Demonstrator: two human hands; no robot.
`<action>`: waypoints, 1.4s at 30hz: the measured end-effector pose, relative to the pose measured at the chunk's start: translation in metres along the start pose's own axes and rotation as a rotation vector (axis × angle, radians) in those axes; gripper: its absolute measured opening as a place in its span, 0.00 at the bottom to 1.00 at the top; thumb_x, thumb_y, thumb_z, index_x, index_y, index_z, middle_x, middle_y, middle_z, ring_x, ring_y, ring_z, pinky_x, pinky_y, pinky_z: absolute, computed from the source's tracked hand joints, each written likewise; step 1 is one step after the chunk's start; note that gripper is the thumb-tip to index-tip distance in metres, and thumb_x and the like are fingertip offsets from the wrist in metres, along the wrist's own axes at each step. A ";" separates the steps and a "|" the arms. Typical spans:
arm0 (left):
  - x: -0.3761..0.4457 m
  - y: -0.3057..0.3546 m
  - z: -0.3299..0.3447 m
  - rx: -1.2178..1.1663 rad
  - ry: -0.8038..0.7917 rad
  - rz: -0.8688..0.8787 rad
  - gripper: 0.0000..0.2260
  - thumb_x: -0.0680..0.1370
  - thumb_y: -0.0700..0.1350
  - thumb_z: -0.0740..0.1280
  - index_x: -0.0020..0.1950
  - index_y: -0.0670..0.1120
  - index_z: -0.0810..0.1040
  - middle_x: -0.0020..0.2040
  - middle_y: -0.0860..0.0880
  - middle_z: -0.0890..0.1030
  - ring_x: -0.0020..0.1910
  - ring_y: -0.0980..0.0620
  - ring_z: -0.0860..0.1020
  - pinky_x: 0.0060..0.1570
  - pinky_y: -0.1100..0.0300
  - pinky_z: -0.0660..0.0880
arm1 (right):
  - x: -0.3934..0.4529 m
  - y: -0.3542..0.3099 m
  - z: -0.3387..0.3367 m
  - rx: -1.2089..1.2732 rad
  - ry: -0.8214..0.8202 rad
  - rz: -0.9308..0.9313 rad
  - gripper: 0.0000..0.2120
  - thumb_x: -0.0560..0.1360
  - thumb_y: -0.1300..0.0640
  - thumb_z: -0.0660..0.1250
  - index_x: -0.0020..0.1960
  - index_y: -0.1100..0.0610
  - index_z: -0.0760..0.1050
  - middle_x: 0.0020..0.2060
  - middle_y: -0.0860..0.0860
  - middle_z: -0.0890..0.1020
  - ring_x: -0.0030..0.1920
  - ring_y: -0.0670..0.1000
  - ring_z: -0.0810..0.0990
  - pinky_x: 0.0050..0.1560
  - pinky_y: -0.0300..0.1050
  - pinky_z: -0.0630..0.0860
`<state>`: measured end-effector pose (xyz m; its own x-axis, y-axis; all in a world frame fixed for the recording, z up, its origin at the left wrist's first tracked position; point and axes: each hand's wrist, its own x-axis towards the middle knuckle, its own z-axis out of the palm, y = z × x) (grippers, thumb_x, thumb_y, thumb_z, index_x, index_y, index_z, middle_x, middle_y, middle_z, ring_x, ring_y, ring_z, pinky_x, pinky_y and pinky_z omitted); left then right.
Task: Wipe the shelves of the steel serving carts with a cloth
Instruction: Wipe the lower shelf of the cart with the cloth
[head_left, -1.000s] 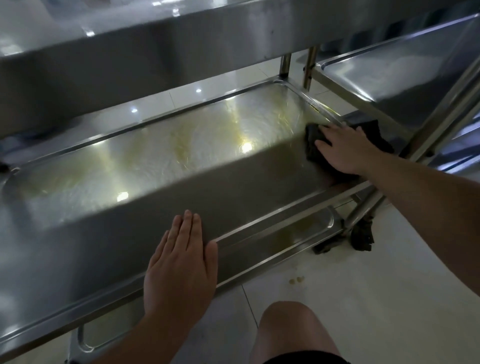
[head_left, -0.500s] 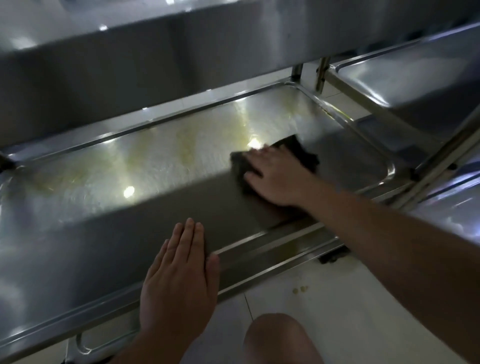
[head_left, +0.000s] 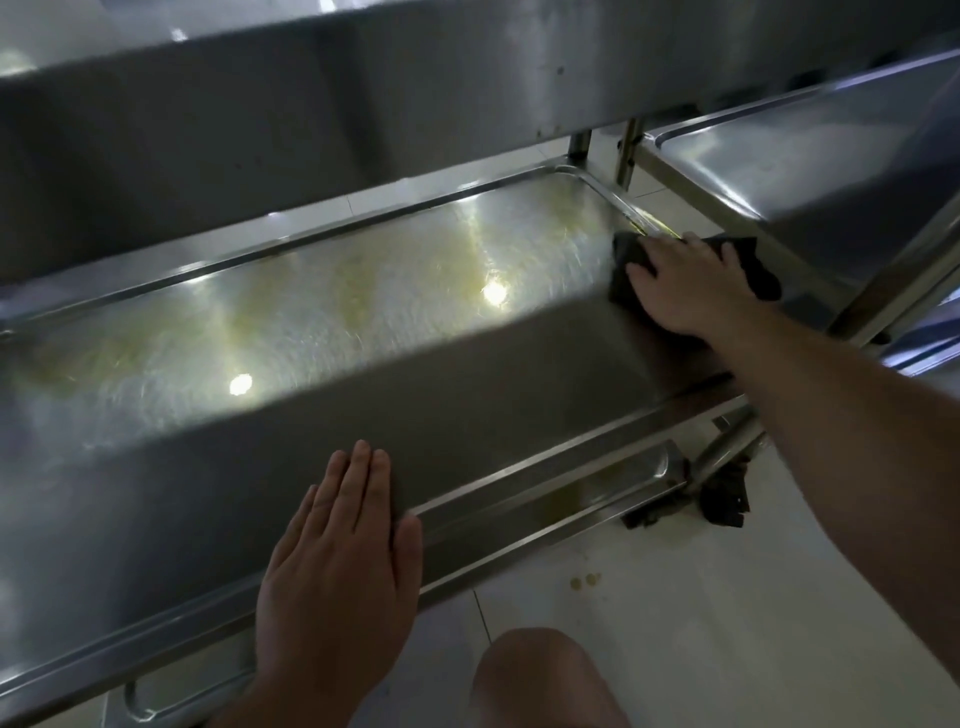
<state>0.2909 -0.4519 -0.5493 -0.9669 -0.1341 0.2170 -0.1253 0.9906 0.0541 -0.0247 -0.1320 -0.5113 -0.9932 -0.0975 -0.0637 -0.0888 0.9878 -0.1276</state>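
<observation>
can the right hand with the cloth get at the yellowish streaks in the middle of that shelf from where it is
Probably yes. The right hand presses the dark cloth flat at the right end of the middle shelf; the yellowish streaks lie on the same open surface, nothing between. The upper shelf overhangs, leaving a gap. The left hand rests on the front rim.

The right hand (head_left: 685, 283) lies on top of the dark cloth (head_left: 756, 262), so the middle of the cloth is hidden; only its edges peek out. The middle shelf (head_left: 363, 312) runs off the left edge of the picture; the top shelf (head_left: 363, 104) covers its back part, and the second cart (head_left: 831, 171) is cut off on the right. The dark wheel (head_left: 724, 496) under the cart is too dim to see well; the knee (head_left: 540, 680) is cut off at the bottom.
</observation>
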 end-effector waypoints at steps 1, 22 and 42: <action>0.000 0.000 0.000 -0.002 0.015 -0.001 0.30 0.85 0.58 0.50 0.78 0.41 0.72 0.79 0.44 0.71 0.79 0.47 0.67 0.77 0.49 0.63 | 0.009 -0.011 0.000 0.019 0.003 -0.011 0.31 0.83 0.37 0.46 0.83 0.47 0.57 0.83 0.49 0.60 0.83 0.55 0.54 0.80 0.66 0.44; 0.002 0.000 0.002 0.004 0.071 0.026 0.28 0.84 0.56 0.54 0.78 0.41 0.73 0.79 0.44 0.71 0.78 0.45 0.69 0.76 0.46 0.66 | -0.032 0.010 0.001 0.004 0.051 -0.111 0.29 0.84 0.37 0.46 0.82 0.47 0.58 0.80 0.52 0.64 0.81 0.55 0.59 0.81 0.65 0.49; 0.004 0.000 -0.001 0.004 0.023 0.031 0.28 0.85 0.56 0.53 0.78 0.40 0.73 0.78 0.41 0.72 0.78 0.43 0.70 0.76 0.44 0.69 | -0.063 -0.081 0.008 0.031 0.013 -0.363 0.29 0.84 0.36 0.53 0.81 0.46 0.61 0.80 0.50 0.67 0.78 0.54 0.65 0.79 0.59 0.56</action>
<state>0.2874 -0.4527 -0.5477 -0.9650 -0.1037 0.2409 -0.0960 0.9944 0.0435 0.0461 -0.2068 -0.5047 -0.8985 -0.4390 0.0038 -0.4333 0.8852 -0.1696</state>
